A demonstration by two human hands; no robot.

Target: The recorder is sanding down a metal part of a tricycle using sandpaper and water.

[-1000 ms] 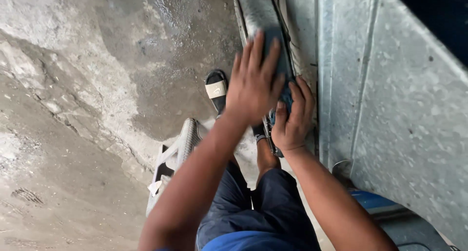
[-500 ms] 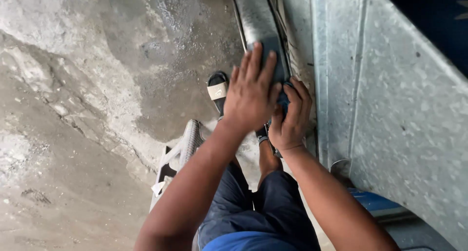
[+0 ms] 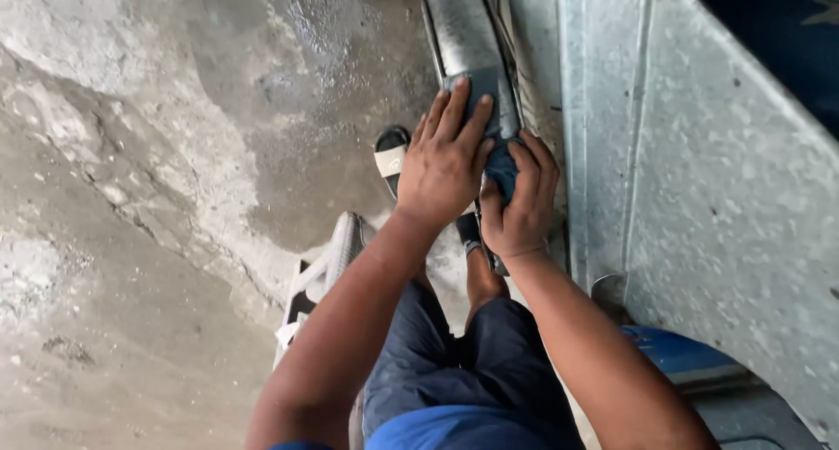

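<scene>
Blue cloth pad [image 3: 500, 166] sits on long grey metal panel [image 3: 468, 31], beside galvanised steel wall [image 3: 699, 197]. L hand [image 3: 446, 166] lies flat on pad, fingers spread, grip open. R hand [image 3: 517, 210] w/ fingers curled round pad's near edge, grip closed on it. Black-and-white sandal [image 3: 391, 157] on wet concrete floor [image 3: 157, 153], just left of hands.
</scene>
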